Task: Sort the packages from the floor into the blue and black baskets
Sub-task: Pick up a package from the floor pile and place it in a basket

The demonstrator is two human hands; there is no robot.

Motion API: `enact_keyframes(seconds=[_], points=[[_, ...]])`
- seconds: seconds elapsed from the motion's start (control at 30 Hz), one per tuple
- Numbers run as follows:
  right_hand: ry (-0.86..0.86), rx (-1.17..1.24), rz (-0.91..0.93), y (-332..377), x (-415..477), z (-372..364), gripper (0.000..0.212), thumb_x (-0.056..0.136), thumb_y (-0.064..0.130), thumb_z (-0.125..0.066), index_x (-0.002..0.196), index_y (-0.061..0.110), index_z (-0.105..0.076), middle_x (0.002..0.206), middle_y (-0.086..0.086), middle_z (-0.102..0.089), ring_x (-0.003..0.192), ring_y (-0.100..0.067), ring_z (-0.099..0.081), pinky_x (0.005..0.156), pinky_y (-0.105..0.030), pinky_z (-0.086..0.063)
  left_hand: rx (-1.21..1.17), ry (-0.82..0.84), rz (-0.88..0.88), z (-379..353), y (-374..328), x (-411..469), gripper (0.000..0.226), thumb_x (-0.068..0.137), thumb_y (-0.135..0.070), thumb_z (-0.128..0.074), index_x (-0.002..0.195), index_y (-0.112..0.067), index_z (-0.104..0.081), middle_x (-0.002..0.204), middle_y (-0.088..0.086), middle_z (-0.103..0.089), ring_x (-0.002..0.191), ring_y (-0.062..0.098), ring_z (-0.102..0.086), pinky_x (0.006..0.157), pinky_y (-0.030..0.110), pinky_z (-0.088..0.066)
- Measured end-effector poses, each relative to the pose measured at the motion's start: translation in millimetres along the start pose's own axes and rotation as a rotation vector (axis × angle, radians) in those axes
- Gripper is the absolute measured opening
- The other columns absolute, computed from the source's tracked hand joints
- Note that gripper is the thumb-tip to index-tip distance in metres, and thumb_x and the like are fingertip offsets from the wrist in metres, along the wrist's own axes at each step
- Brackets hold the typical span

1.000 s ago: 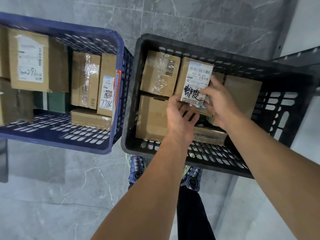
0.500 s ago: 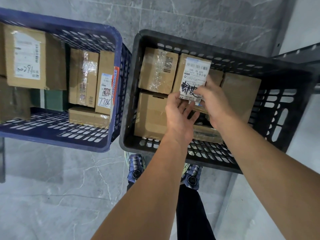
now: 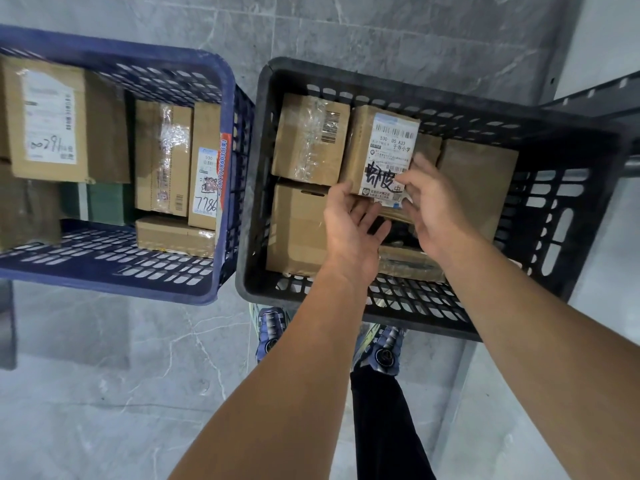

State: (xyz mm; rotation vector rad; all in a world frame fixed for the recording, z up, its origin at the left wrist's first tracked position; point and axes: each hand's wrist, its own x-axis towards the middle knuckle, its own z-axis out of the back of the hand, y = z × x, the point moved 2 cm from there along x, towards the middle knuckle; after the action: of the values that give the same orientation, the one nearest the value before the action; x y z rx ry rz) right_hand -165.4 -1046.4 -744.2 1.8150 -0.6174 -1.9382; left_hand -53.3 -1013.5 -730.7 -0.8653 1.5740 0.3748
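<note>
A brown package with a white shipping label [image 3: 381,147] lies in the black basket [image 3: 257,202], on top of other cardboard boxes. My left hand [image 3: 349,223] is at its lower left corner with the fingers spread, the thumb touching the edge. My right hand [image 3: 436,209] is at its lower right, fingers apart, the tips resting on the label. Neither hand grips it. Around it lie a taped box [image 3: 308,140], a plain box [image 3: 298,230] and another plain box [image 3: 478,178]. The blue basket [image 3: 104,282] to the left holds several packages, one marked 7786 [image 3: 206,181].
Both baskets stand side by side on a grey marbled floor [image 3: 138,393]. My shoes [image 3: 272,327] are just in front of the black basket. The edge of another dark crate [image 3: 606,98] shows at the right. A dark object [image 3: 7,327] sits at the left edge.
Both hands held the labelled package and lowered it onto the boxes in the black basket. Now the fingers have opened and the hands have drawn back slightly from it.
</note>
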Motion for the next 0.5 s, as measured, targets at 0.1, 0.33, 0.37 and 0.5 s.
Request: enact_keyframes(seconds=[0.1, 0.33, 0.37, 0.5], points=[[-0.014, 0.028, -0.01, -0.6, 0.7, 1.3, 0.03, 0.101, 0.01, -0.052, 0.125, 0.02, -0.066, 0.117, 0.007, -0.078, 0.113, -0.012, -0.071, 0.104, -0.038, -0.05, -0.009, 0.007, 0.006, -2.1, 2.7, -1.7, 0.045, 0.098, -0.045, -0.052, 0.131, -0.017, -0.064, 0.13, 0.008, -0.067, 0.121, 0.02, -0.062, 0.101, 0.042, -0.048], [-0.01, 0.079, -0.035, -0.9, -3.3, 10.4, 0.03, 0.093, 0.025, -0.061, 0.121, 0.017, -0.057, 0.128, 0.001, -0.074, 0.12, -0.019, -0.069, 0.115, -0.051, -0.044, 0.021, -0.019, 0.049, -0.4, 11.5, -9.8, 0.023, 0.099, -0.043, -0.053, 0.109, -0.024, -0.062, 0.13, 0.006, -0.065, 0.123, 0.021, -0.06, 0.114, 0.05, -0.044], [-0.023, 0.089, -0.038, -1.9, -3.9, 11.6, 0.04, 0.09, 0.029, -0.063, 0.126, 0.014, -0.056, 0.133, 0.001, -0.071, 0.123, -0.017, -0.067, 0.116, -0.049, -0.043, 0.032, -0.027, 0.05, 1.2, 11.9, -13.4, 0.026, 0.099, -0.043, -0.053, 0.114, -0.023, -0.06, 0.132, 0.006, -0.064, 0.125, 0.022, -0.06, 0.114, 0.051, -0.044], [-0.066, 0.129, -0.007, 7.8, -28.2, 18.8, 0.025, 0.099, 0.02, -0.06, 0.123, 0.019, -0.063, 0.102, 0.021, -0.078, 0.094, 0.009, -0.07, 0.097, -0.028, -0.048, 0.125, -0.022, 0.018, -0.4, 3.7, -44.0, 0.052, 0.1, -0.044, -0.053, 0.147, -0.02, -0.049, 0.143, 0.005, -0.059, 0.129, 0.021, -0.058, 0.108, 0.046, -0.048]])
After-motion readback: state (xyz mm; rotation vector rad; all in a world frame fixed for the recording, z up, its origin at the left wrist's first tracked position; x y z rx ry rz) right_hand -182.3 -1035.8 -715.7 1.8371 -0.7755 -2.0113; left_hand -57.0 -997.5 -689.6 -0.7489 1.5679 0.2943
